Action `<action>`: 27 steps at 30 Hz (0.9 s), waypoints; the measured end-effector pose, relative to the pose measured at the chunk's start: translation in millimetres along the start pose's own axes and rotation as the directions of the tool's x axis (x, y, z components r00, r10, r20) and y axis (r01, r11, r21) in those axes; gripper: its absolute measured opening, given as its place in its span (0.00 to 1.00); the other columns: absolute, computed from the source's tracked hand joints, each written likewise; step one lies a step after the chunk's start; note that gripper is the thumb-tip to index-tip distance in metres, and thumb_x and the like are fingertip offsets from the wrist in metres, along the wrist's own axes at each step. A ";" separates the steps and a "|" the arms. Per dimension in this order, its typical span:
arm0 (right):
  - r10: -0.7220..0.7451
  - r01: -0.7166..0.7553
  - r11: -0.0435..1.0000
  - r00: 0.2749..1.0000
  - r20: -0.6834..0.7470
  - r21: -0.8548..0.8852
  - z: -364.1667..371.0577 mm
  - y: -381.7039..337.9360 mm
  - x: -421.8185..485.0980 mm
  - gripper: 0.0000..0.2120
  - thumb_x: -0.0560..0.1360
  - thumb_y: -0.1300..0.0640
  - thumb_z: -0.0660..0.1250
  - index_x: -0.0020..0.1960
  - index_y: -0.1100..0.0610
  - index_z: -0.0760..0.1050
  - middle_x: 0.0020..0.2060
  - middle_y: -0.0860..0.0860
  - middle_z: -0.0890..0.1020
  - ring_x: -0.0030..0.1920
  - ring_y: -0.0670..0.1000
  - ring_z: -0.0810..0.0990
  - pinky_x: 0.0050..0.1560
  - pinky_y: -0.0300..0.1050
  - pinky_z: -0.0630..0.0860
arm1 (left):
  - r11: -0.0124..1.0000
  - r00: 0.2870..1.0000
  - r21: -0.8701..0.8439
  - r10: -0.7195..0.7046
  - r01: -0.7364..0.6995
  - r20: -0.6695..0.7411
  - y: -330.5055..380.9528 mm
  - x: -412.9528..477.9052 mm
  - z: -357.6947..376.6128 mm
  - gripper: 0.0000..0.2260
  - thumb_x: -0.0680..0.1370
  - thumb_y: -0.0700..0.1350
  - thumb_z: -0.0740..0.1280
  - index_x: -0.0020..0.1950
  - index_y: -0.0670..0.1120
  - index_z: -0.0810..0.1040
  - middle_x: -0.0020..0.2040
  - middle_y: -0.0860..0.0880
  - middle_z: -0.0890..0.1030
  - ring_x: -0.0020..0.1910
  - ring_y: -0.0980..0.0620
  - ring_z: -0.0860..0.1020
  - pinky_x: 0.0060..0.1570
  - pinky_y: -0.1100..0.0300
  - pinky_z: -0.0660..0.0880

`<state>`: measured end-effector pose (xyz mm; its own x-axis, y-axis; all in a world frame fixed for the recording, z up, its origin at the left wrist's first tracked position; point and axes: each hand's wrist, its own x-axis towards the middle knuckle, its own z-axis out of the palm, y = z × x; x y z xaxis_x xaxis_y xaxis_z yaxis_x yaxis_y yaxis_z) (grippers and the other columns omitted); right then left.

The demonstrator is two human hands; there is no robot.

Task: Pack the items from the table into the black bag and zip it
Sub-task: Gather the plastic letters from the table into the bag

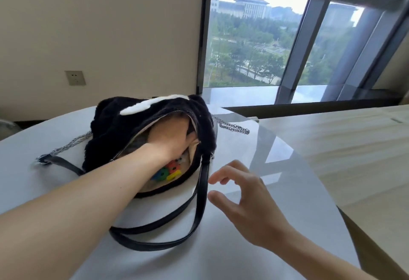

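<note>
A fluffy black bag (110,124) with a white patch lies unzipped on the white round table (221,246). My left hand (170,138) is pushed inside its mouth; the fingers are hidden by the lining, so its grip cannot be seen. Under my wrist, inside the bag, sits a colourful toy (168,171) with red, green, yellow and blue parts. My right hand (245,200) hovers just right of the bag with fingers spread and nothing in it. The black leather strap (199,209) loops over the table toward me.
A silver chain (234,127) trails from both ends of the bag. Beyond the table's right edge lies a pale wooden surface (343,147). A large window (276,42) and a beige wall with a socket (75,77) stand behind.
</note>
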<state>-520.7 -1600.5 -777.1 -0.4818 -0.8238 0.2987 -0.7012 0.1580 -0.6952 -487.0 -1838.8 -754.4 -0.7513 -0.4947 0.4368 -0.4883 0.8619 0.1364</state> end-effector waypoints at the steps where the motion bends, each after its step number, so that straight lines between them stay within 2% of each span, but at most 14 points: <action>1: 0.008 -0.008 1.000 1.000 0.003 -0.005 -0.2 2.4 -0.9 0.04 0.75 0.49 0.71 0.49 0.44 0.79 0.49 0.39 0.77 0.56 0.42 0.76 0.55 0.30 0.69 | 0.999 0.999 0.029 -0.021 0.020 0.032 1.0 0.3 1.4 0.20 0.79 0.60 0.61 0.62 0.48 0.76 0.58 0.47 0.81 0.54 0.45 0.80 0.50 0.54 0.76; 4: 0.026 -0.026 1.000 1.000 0.008 0.004 -0.8 5.3 -0.9 0.04 0.75 0.49 0.71 0.49 0.44 0.79 0.48 0.39 0.76 0.56 0.42 0.76 0.57 0.38 0.72 | 0.995 0.983 -0.009 -0.093 0.096 0.157 6.0 -8.3 -3.3 0.20 0.80 0.61 0.57 0.61 0.48 0.76 0.51 0.48 0.84 0.49 0.47 0.81 0.46 0.57 0.73; 6: 0.005 -0.005 1.000 1.000 -0.013 0.011 -0.3 5.4 1.8 0.04 0.74 0.50 0.71 0.49 0.45 0.79 0.48 0.40 0.76 0.56 0.43 0.76 0.58 0.40 0.73 | 0.989 0.958 -0.037 -0.131 0.145 0.256 11.7 -23.2 -10.6 0.20 0.81 0.60 0.56 0.64 0.49 0.74 0.57 0.45 0.82 0.55 0.45 0.79 0.53 0.55 0.72; 8: -0.027 0.027 1.000 0.998 -0.062 0.004 1.1 6.8 10.7 0.05 0.74 0.50 0.70 0.50 0.44 0.78 0.47 0.39 0.76 0.56 0.44 0.76 0.58 0.41 0.73 | 0.994 0.954 -0.028 -0.089 0.101 0.285 17.1 -45.4 -20.9 0.20 0.81 0.60 0.55 0.64 0.49 0.73 0.60 0.45 0.79 0.59 0.43 0.77 0.57 0.53 0.71; 11: -0.090 0.086 0.996 0.988 -0.127 -0.038 3.1 6.6 40.5 0.14 0.73 0.50 0.68 0.58 0.41 0.74 0.53 0.36 0.72 0.58 0.43 0.74 0.60 0.42 0.73 | 0.997 0.973 -0.062 0.062 -0.049 0.223 16.2 -74.5 -35.5 0.16 0.81 0.55 0.55 0.66 0.53 0.68 0.58 0.53 0.74 0.59 0.51 0.74 0.58 0.56 0.72; 13: -0.165 0.155 0.983 0.981 -0.105 -0.093 4.8 3.6 68.6 0.23 0.72 0.53 0.68 0.66 0.44 0.70 0.60 0.38 0.69 0.63 0.43 0.71 0.65 0.43 0.71 | 0.985 0.975 -0.139 0.125 -0.100 0.185 17.0 -83.6 -47.4 0.16 0.79 0.55 0.53 0.63 0.54 0.71 0.56 0.58 0.72 0.56 0.57 0.74 0.54 0.57 0.75; 14: -0.195 0.186 0.974 0.979 -0.060 -0.127 7.0 1.3 79.8 0.26 0.72 0.54 0.68 0.69 0.45 0.69 0.63 0.40 0.68 0.66 0.44 0.69 0.67 0.43 0.70 | 0.979 0.978 -0.163 0.144 -0.119 0.150 20.2 -85.8 -55.3 0.16 0.78 0.56 0.52 0.58 0.54 0.75 0.52 0.59 0.74 0.52 0.59 0.75 0.49 0.58 0.78; 16: -0.212 0.216 0.954 0.976 0.044 -0.209 11.1 -5.3 105.7 0.30 0.70 0.54 0.65 0.72 0.46 0.67 0.69 0.42 0.67 0.71 0.45 0.65 0.71 0.44 0.66 | 0.969 0.983 -0.185 0.177 -0.165 0.048 21.9 -72.6 -76.1 0.12 0.75 0.54 0.56 0.45 0.52 0.77 0.42 0.58 0.75 0.41 0.59 0.75 0.38 0.59 0.77; 17: -0.210 0.224 0.937 0.974 0.080 -0.267 13.8 -8.4 113.3 0.31 0.70 0.53 0.63 0.73 0.46 0.67 0.70 0.43 0.68 0.73 0.46 0.64 0.72 0.44 0.65 | 0.968 0.981 -0.161 0.192 -0.192 -0.011 20.0 -65.0 -82.5 0.09 0.74 0.53 0.60 0.43 0.52 0.77 0.41 0.58 0.75 0.40 0.57 0.74 0.37 0.60 0.76; 18: -0.204 0.228 0.919 0.973 0.107 -0.320 15.9 -12.0 121.1 0.31 0.69 0.52 0.61 0.72 0.46 0.67 0.69 0.44 0.69 0.72 0.48 0.65 0.71 0.46 0.65 | 0.975 0.982 -0.124 0.186 -0.187 -0.016 16.1 -54.6 -87.4 0.07 0.72 0.52 0.64 0.46 0.51 0.77 0.43 0.56 0.75 0.42 0.54 0.74 0.40 0.58 0.76; 20: -0.176 0.221 0.881 0.974 0.142 -0.419 18.3 -16.4 130.3 0.31 0.67 0.53 0.60 0.71 0.46 0.66 0.64 0.44 0.72 0.65 0.50 0.69 0.65 0.47 0.69 | 0.997 0.990 -0.039 0.075 -0.071 0.122 5.3 -35.6 -88.4 0.21 0.69 0.54 0.70 0.60 0.51 0.75 0.57 0.52 0.75 0.56 0.50 0.74 0.54 0.54 0.75; 22: -0.135 0.212 0.849 0.973 0.190 -0.483 14.9 -20.8 143.6 0.29 0.66 0.59 0.65 0.67 0.47 0.69 0.55 0.44 0.75 0.55 0.51 0.72 0.58 0.48 0.71 | 0.998 0.948 0.062 -0.032 0.013 0.317 -7.9 -18.8 -86.3 0.33 0.71 0.58 0.68 0.74 0.51 0.64 0.72 0.49 0.64 0.72 0.47 0.64 0.68 0.52 0.66; 24: -0.082 0.203 0.822 0.967 0.242 -0.532 8.5 -26.1 152.3 0.18 0.68 0.62 0.66 0.56 0.48 0.74 0.46 0.44 0.75 0.49 0.51 0.72 0.55 0.49 0.70 | 0.993 0.877 0.107 -0.090 0.044 0.472 -14.7 -11.3 -85.7 0.36 0.73 0.58 0.66 0.77 0.51 0.57 0.75 0.50 0.59 0.74 0.48 0.59 0.71 0.54 0.61; 27: 0.015 0.185 0.851 0.927 0.374 -0.491 -4.1 -39.0 160.8 0.08 0.71 0.61 0.64 0.48 0.51 0.74 0.43 0.46 0.75 0.49 0.53 0.73 0.54 0.49 0.66 | 0.993 0.816 0.114 -0.082 0.019 0.572 -15.4 -7.0 -93.7 0.29 0.74 0.54 0.65 0.73 0.50 0.62 0.71 0.50 0.63 0.70 0.49 0.63 0.68 0.55 0.64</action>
<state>-573.0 -1736.9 -699.3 -0.2605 -0.9652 0.0222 -0.9441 0.2498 -0.2152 -432.6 -1838.2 -676.3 -0.8273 -0.5376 -0.1630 -0.5503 0.8339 0.0426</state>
